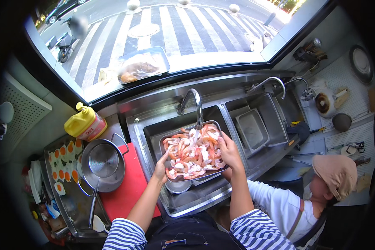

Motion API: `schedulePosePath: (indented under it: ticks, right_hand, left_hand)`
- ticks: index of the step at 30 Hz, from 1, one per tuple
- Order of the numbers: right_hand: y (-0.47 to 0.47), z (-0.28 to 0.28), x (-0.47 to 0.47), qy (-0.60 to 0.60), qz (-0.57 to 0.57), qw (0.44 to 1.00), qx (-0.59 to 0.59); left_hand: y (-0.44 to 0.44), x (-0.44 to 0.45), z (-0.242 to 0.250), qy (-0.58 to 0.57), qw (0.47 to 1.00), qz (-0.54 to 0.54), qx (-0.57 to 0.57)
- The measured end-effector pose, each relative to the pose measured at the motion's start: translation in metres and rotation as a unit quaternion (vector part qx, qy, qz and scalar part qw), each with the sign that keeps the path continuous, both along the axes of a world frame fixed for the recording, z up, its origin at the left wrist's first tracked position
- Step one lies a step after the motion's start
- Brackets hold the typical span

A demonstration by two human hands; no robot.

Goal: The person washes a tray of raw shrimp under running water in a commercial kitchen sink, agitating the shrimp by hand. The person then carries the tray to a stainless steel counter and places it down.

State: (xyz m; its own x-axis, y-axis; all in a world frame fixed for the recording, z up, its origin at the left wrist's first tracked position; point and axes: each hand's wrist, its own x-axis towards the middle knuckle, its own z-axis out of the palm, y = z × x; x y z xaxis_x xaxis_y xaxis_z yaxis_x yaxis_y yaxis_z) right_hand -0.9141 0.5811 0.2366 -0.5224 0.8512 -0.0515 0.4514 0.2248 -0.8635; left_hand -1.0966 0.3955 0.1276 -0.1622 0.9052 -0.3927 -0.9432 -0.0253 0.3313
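Between my two hands is a metal tray (187, 180) heaped with pink-and-white peeled shrimp (190, 153). My left hand (161, 168) grips its near left corner. On the opposite side, my right hand (230, 151) clasps the right edge, thumb over the rim. The tray is above the left basin of a stainless steel sink (206, 204), under a curved chrome faucet (199, 107). Water runs from the spout onto the shrimp. Below the tray, a metal bowl (178, 187) shows in the basin, partly covered.
Left of the sink, a steel pot (114, 184) with a strainer (103, 159) overlaps a red cutting board (129, 197). Fried eggs (62, 151) lie on a large tray (81, 226) beside a yellow pump jug (86, 123). A seated person (278, 200) is close on my right.
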Motion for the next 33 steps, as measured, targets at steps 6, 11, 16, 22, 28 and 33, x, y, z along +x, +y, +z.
schedulePosePath:
  ticks: [6, 11, 16, 22, 28, 33]
  right_hand:
    - [0.004, 0.008, 0.019, 0.025, -0.032, 0.999, 0.021]
    - [0.003, 0.009, 0.02, 0.02, -0.054, 0.998, 0.037]
    - [-0.001, 0.013, 0.013, 0.039, -0.037, 0.998, 0.023]
    - [-0.005, 0.004, 0.001, 0.09, -0.03, 0.995, -0.007]
    - [-0.008, -0.015, -0.006, 0.147, -0.05, 0.987, -0.046]
    - [-0.008, -0.028, -0.01, 0.16, -0.058, 0.983, -0.067]
  left_hand:
    - [0.027, -0.006, 0.013, 0.007, 0.999, -0.04, 0.036]
    - [0.034, -0.01, 0.021, 0.004, 0.998, -0.056, 0.041]
    - [0.035, -0.018, 0.026, 0.017, 0.998, -0.052, 0.038]
    - [0.029, -0.038, 0.025, 0.025, 0.999, -0.027, 0.02]
    - [0.022, -0.054, 0.031, 0.069, 0.998, -0.008, -0.002]
    - [0.02, -0.059, 0.043, 0.117, 0.992, 0.028, -0.033]
